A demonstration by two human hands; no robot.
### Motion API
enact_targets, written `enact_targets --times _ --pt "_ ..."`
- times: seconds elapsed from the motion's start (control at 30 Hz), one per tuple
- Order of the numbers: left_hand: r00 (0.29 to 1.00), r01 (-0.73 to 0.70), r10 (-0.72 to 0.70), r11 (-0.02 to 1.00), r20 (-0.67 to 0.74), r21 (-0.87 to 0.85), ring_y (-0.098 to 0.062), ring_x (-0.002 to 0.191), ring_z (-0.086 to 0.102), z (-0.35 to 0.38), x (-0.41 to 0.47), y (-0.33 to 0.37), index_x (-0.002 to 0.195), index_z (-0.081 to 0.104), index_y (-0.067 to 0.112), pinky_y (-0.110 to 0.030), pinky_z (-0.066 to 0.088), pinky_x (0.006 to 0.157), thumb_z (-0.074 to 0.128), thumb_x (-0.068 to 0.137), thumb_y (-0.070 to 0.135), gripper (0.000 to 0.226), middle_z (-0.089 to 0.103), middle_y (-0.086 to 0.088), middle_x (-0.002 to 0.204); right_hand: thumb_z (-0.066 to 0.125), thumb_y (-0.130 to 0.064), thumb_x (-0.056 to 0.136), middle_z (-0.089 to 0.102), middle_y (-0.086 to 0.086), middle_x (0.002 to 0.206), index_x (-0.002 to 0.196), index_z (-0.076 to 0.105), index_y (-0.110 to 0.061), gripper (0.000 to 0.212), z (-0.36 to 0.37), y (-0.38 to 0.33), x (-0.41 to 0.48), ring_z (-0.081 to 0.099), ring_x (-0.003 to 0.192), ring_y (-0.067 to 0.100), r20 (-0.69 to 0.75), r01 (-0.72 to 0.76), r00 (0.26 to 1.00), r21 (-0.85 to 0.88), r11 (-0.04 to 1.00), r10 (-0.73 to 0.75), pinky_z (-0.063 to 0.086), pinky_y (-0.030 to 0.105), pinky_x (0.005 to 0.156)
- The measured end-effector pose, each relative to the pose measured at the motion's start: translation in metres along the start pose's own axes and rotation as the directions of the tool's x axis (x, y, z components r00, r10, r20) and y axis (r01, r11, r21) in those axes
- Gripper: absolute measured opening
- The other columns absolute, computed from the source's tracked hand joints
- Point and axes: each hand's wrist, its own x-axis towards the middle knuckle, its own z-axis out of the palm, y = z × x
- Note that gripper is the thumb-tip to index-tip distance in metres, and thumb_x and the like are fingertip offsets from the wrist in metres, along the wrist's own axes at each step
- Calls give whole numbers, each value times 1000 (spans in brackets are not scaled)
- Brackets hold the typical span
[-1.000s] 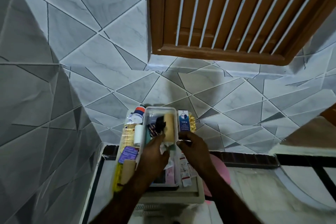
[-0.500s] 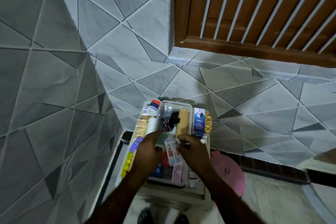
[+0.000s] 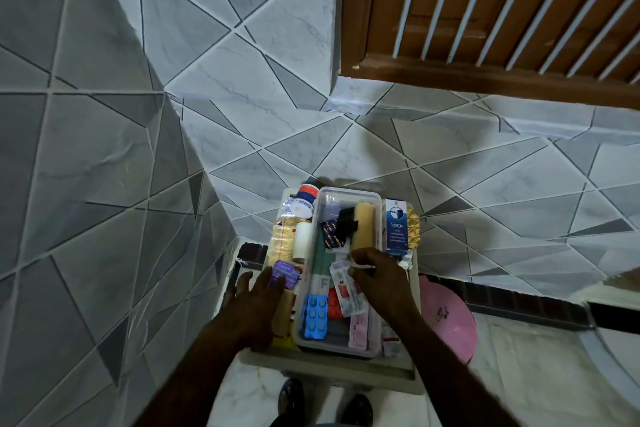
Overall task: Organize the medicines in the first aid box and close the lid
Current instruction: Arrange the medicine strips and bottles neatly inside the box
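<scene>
Honestly the clear plastic first aid box (image 3: 346,196) sits mid-stool crammed full, right hand (image 3: 381,282) pinching a white blister strip (image 3: 346,288), left hand (image 3: 256,305) spread flat left of it, so the lid might jam on that upright beige bandage roll (image 3: 363,225).

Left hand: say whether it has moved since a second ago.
Yes. The left hand left the clear tray and shifted left onto the items beside it.

one head-worn view looks steeply down from above at the small table (image 3: 332,366) against the tiled wall (image 3: 242,114), near enough to show both forearms.
</scene>
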Motion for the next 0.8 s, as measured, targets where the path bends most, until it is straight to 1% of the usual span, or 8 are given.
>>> enact_targets --times 0.07,0.17,0.27,0.33,0.47,0.57,0.67,0.8 --pt "999 -27 28 998 -25 53 -39 145 -8 4 1 -1 152 -5 28 -57 5 116 74 76 34 110 -11 -5 161 65 -15 89 63 -4 109 113 65 -16 24 4 -1 1 59 91 5 -10 -13 1000 -18 1000 13 55 23 76" --pt "994 -70 77 993 -71 97 -37 145 2 5 1 1 152 5 24 -54 12 116 71 79 33 99 0 -6 160 65 -17 89 62 -7 106 113 65 -18 24 11 -3 1 58 81 -2 -12 -27 1000 -45 999 26 45 6 62" --pt "990 -107 113 991 -87 77 -34 143 13 6 6 -2 151 13 23 -51 17 115 69 81 36 91 11 -6 158 64 -19 89 61 -8 106 115 64 -20 25 15 -4 -1 62 89 6 7 -46 999 -35 998 46 43 8 60" --pt "989 -120 126 990 -81 71 -31 141 17 7 9 -5 150 14 23 -50 20 115 70 78 40 92 15 -6 157 64 -20 89 60 -9 106 116 63 -21 27 17 -5 -2 61 92 7 4 -52 999 -46 998 52 42 7 61" --pt "983 -148 148 989 -108 9 -27 140 20 -3 14 -12 150 13 25 -48 20 115 70 72 57 101 19 -1 155 63 -17 90 58 -7 106 118 62 -17 27 16 -8 -1 55 79 -6 -10 -62 998 -56 996 62 43 3 53" --pt "972 -161 151 986 -178 -40 -27 139 24 -17 17 -13 147 19 25 -48 22 114 72 71 55 97 26 -1 152 64 -16 90 62 -3 110 117 62 -15 28 12 -9 1 54 81 -4 -42 -60 998 -68 996 57 44 3 56" --pt "945 -159 162 987 -283 34 -27 136 29 -35 21 -10 144 25 25 -47 26 112 70 69 55 91 31 -2 149 63 -19 91 61 -1 117 120 60 -17 29 7 -11 1 54 81 -3 -50 -84 995 -52 995 81 44 8 62" --pt "866 -220 210 975 -453 31 -30 132 30 -59 27 1 142 32 25 -48 32 105 70 64 56 93 33 0 148 63 -18 91 62 4 121 120 60 -15 30 2 -15 2 56 95 6 -73 -53 996 -91 994 47 41 11 72"
